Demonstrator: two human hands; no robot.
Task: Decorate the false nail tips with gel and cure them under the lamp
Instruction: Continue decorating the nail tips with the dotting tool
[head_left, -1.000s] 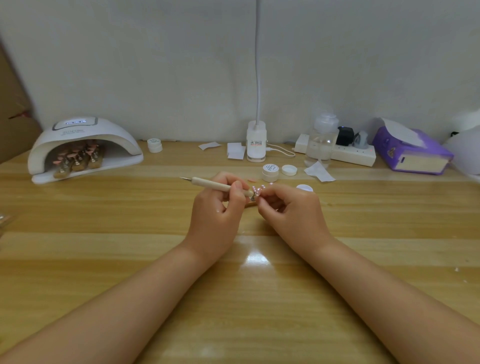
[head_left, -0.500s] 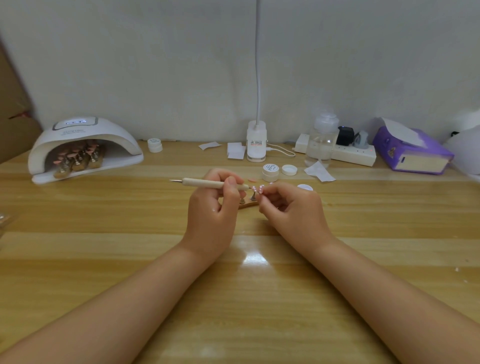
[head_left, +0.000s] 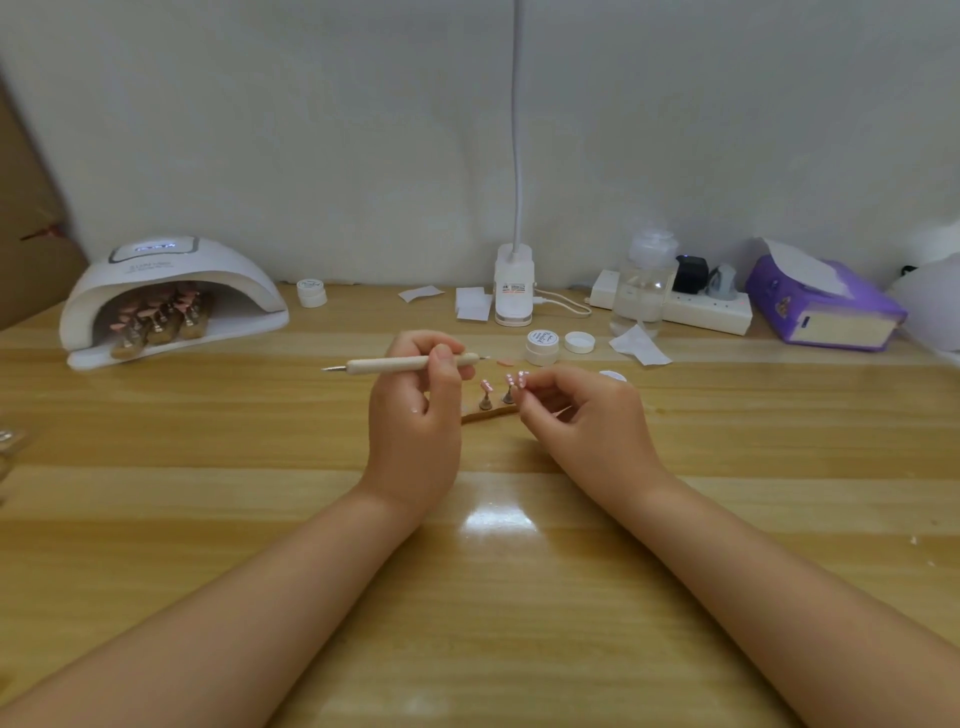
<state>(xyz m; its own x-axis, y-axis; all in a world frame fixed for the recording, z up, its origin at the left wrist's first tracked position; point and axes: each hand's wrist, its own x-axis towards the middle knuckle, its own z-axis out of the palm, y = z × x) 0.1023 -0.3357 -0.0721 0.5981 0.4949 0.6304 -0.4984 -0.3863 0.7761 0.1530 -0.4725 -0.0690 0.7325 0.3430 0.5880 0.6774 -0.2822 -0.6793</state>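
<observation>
The left hand grips the dotting pen level above the bench, while the right hand pinches a nail tip beside two others on the small stand. Best to steady the pinched tip, brace both wrists, and touch gel on lightly before moving to the lamp.

This looks like a small home nail-art station set against a plain white wall. A wooden counter carries a white curing lamp with nail tips inside, small gel pots, a clear pump bottle, a clip-on desk lamp, a power strip and a purple tissue box.
</observation>
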